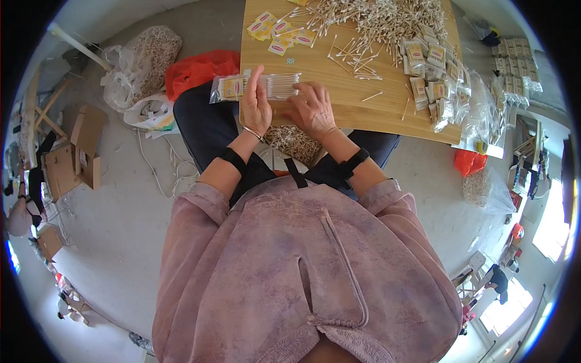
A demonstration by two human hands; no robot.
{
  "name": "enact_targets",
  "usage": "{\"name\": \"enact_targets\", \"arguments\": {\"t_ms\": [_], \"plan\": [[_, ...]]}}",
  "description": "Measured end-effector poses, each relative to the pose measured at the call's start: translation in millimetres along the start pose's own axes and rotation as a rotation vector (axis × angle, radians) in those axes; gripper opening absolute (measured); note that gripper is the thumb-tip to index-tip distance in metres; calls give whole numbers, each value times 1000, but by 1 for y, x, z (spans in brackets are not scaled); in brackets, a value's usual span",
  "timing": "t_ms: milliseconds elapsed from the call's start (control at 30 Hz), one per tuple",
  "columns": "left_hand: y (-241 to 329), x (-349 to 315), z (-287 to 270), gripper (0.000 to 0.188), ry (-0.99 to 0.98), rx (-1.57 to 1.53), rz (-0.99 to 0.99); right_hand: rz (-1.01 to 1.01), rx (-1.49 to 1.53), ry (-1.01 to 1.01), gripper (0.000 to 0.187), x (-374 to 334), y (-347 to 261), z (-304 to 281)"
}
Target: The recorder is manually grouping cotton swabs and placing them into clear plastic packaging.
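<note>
A row of white cotton swabs (283, 85) lies at the table's near left edge, partly inside a clear plastic bag (216, 91) with a yellow card (231, 88) at its left end. My left hand (257, 107) stands on its edge across the bag, fingers stretched out straight, hiding part of the row. At the right ends of the swabs, my right hand (315, 109) has its fingers bent and apart, the fingertips at or very near the tips. Whether they press on the swabs is hard to see.
Loose swabs (381, 21) are heaped at the table's (357, 112) far side. Yellow cards (281, 36) lie far left, and filled swab packets (436, 72) pile up at the right. More swabs (290, 142) sit below the table edge between my legs. A red bag (203, 69) is left.
</note>
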State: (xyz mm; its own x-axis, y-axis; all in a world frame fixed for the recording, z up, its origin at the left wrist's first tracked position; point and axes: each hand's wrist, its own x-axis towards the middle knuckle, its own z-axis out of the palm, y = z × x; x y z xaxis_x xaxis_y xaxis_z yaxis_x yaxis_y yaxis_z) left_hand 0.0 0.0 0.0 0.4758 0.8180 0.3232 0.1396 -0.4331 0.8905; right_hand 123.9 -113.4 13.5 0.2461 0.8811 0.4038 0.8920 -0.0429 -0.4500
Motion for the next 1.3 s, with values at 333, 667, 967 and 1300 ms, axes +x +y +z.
{"name": "enact_targets", "arguments": {"t_ms": [333, 667, 967, 1300], "plan": [[-4, 9, -7, 36, -14, -26, -15, 65, -8, 25, 16, 6, -3, 12], [-2, 4, 8, 37, -16, -188, -104, 28, -108, -76, 13, 17, -1, 19], [3, 4, 11, 46, -53, -390, -205, 82, -199, -268, 77, 15, -15, 22], [1, 5, 8, 51, -98, -400, -211, 109, -368, -462, 78, 15, -23, 28]]}}
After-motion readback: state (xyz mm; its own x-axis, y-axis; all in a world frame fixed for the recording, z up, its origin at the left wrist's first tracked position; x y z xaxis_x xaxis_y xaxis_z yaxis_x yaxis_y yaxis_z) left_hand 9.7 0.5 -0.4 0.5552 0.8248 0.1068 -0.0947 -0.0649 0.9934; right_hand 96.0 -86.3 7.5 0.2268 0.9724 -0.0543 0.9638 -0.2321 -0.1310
